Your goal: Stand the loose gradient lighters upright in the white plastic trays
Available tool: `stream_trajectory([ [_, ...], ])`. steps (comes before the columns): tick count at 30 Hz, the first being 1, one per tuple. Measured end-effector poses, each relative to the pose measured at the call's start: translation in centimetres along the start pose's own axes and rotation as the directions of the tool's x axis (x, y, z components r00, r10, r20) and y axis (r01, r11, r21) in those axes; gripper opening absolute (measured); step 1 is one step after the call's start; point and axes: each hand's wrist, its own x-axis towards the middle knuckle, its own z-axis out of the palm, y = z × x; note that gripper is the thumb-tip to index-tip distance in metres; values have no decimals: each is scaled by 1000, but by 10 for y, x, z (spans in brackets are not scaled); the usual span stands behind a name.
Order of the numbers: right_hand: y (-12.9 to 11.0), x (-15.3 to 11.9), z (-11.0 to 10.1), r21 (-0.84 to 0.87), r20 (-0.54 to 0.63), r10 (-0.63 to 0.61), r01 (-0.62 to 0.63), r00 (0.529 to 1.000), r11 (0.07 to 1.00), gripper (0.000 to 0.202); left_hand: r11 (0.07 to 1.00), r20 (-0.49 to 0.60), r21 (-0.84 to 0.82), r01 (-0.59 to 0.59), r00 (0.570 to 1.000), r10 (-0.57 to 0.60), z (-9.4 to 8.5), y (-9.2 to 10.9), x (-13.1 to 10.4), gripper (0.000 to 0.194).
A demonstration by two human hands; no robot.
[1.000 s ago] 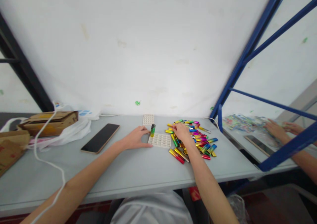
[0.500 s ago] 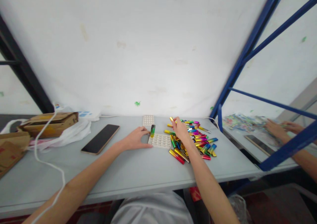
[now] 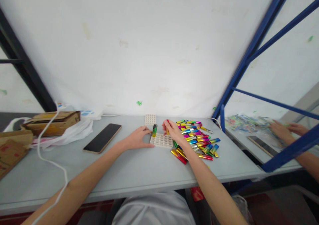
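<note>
Pale wall [image 3: 159, 52], marked with scuffs and a few green blots, rose beyond both hands, and a grey tabletop [image 3: 139, 172] spread out under them. On it the left hand [image 3: 136, 138] lay with thumb and fingers parted in a wide curve, gripping nothing between them; the thumb tip touched the near left corner of a white tray [image 3: 161, 141] full of round holes, and the fingertips sat by its far left corner. Just beside those fingertips, a green-and-yellow piece [image 3: 155, 131] with a dark top stood upright in the tray. Over the tray's right side, the right hand [image 3: 173, 132] pinched a red-and-gold piece [image 3: 167, 131] between thumb and fingers, holding it roughly upright; whether its lower end met a hole could not be told. To the right of that hand, partly behind its wrist, a loose pile of shiny coloured pieces [image 3: 199, 138] lay on the tabletop. Beyond the left fingertips was a second white tray [image 3: 150, 119], near the wall. Left of the left hand lay a dark phone [image 3: 102, 138], with a cardboard box [image 3: 53, 122] and white plastic bag [image 3: 74, 130] farther out. Well right of the right hand, past a blue frame [image 3: 234, 82], another person's hands [image 3: 280, 129] were at a neighbouring table.
</note>
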Motion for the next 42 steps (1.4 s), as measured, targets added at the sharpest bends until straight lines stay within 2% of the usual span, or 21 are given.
stream_trajectory([
  [4, 0, -1, 8, 145, 73, 63, -73, 995, 987, 54, 1000, 7, -3, 7, 1000, -7, 0, 0, 0, 73],
  [7, 0, -2, 10, 60, 4, 82, -82, 997, 995, 55, 1000, 6, -2, 1, 1000, -1, 0, 1, 1, 72],
  [11, -2, -2, 9, -114, -120, 32, -46, 992, 992, 56, 1000, 4, 7, 3, 1000, -3, -1, 1, 0, 70],
  [17, -7, -4, 11, -171, -205, -3, -32, 979, 985, 40, 1000, 14, 16, 17, 1000, -17, 0, 1, 1, 71],
  [22, -8, -3, 10, -197, -212, -48, 5, 976, 980, 44, 1000, 9, 13, 6, 1000, -6, -1, 1, 0, 70],
  [25, -6, -5, 10, -193, -174, -76, 41, 982, 980, 48, 1000, 12, 13, 7, 1000, -8, 0, 1, 0, 71],
  [30, -6, -8, 11, -174, 36, -95, 100, 995, 980, 43, 1000, 10, 30, 3, 1000, -3, 2, -2, 1, 70],
  [33, -9, -10, 10, -331, 102, -235, 256, 967, 908, 45, 1000, -2, 22, -1, 1000, 1, 3, -3, 1, 70],
  [35, -11, -10, 9, -431, 156, -282, 322, 947, 843, 49, 1000, -8, 14, -2, 1000, 2, 4, -3, 0, 71],
  [37, -13, -11, 8, -461, 197, -250, 314, 948, 830, 49, 1000, -4, 8, 2, 1000, -2, 3, -3, 0, 72],
  [42, -15, -14, 7, -448, 194, -152, 225, 969, 865, 41, 1000, 5, 13, 14, 1000, -14, 2, -1, 0, 72],
])
